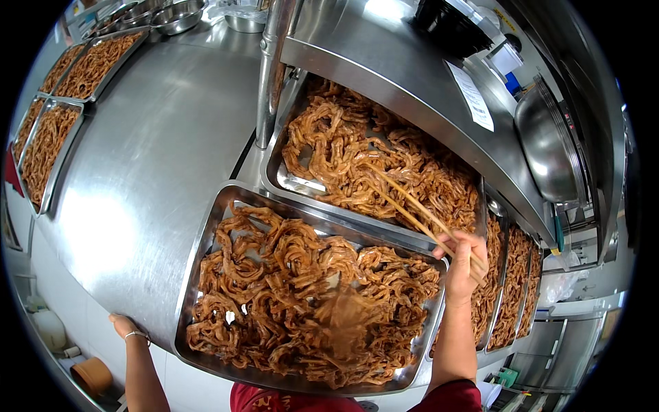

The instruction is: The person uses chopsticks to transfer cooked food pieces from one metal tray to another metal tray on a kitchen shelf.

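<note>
My right hand grips a pair of long wooden chopsticks. Their tips reach into curled, glossy brown pieces of braised meat in the far metal tray, which sits partly beneath a steel shelf. Closer to my body lies a second metal tray, spread with more of the same meat; a blurred patch shows at its lower right. At the lower left, my left hand, with a bracelet at the wrist, rests against the front edge of the steel table. Its fingers are mostly hidden.
Several filled trays stand at the table's far left, and others line the right. A steel post supports the overhead shelf, which carries black containers and a printed paper slip. Metal bowls sit at the back.
</note>
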